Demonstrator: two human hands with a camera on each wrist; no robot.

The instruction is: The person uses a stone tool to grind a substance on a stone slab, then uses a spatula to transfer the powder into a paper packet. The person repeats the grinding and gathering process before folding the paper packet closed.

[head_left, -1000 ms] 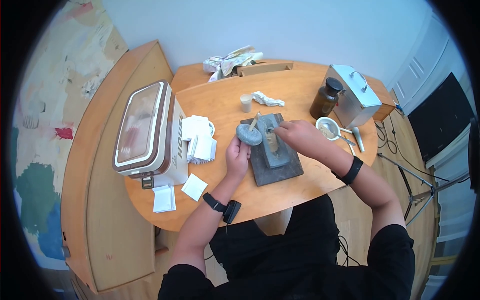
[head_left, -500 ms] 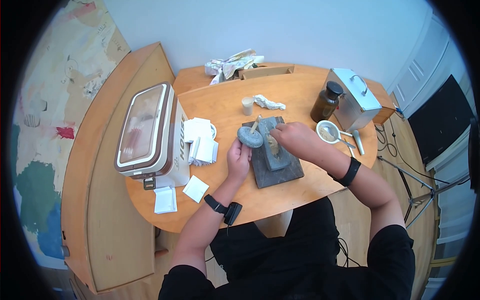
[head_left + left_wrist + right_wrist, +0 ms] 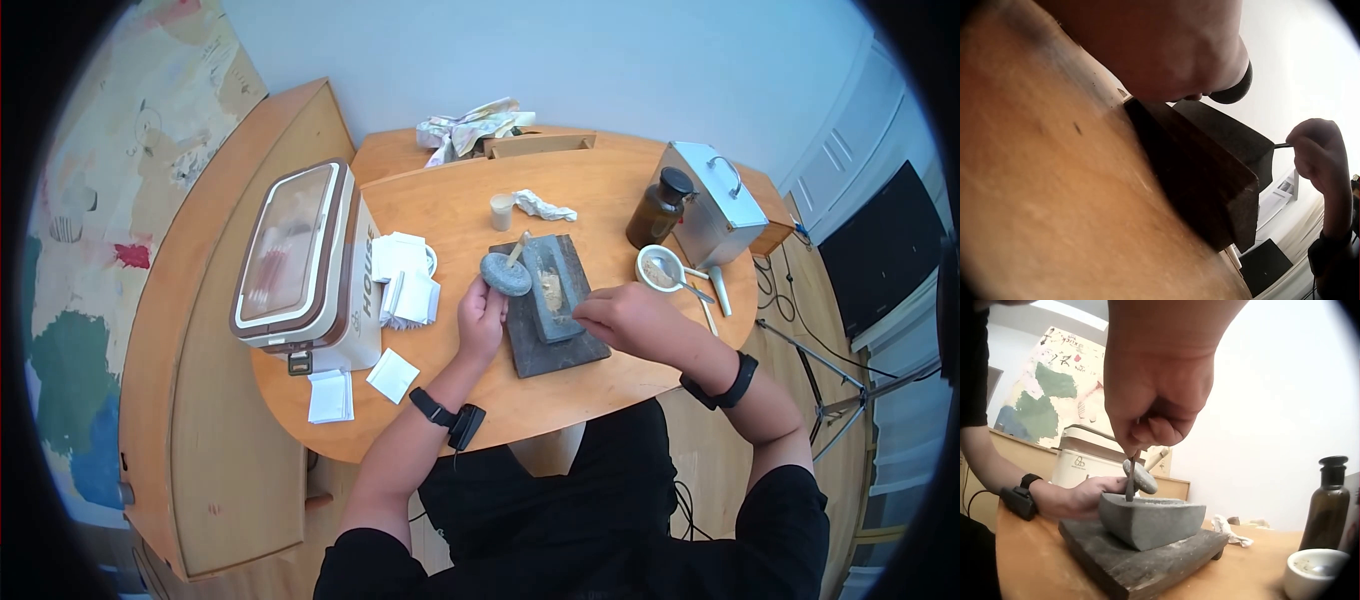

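Observation:
My left hand (image 3: 482, 318) holds a round grey stone grinding wheel (image 3: 506, 273) with a wooden handle through its centre, tilted at the left side of a grey stone trough (image 3: 549, 325). Pale powder (image 3: 551, 288) lies in the trough's hollow. My right hand (image 3: 630, 322) is at the trough's near right side, fingers curled. In the right wrist view it pinches a slim, dark, flat-tipped spatula (image 3: 1130, 486), pointing down, its tip overlapping the trough's end. Beneath the trough is a dark footed board (image 3: 575, 355).
To the right are a white mortar (image 3: 643, 276) with a spoon, a white pestle (image 3: 719, 292), a brown bottle (image 3: 655, 214) and a silver case (image 3: 722, 215). On the left stand a large box (image 3: 365, 335) and paper stacks (image 3: 410, 297). A cup (image 3: 501, 212) and crumpled tissue (image 3: 545, 206) lie behind the trough.
My right hand has come back from over the trough's hollow to its near right edge, leaving more powder visible. The left hand still holds the grinding wheel in about the same spot.

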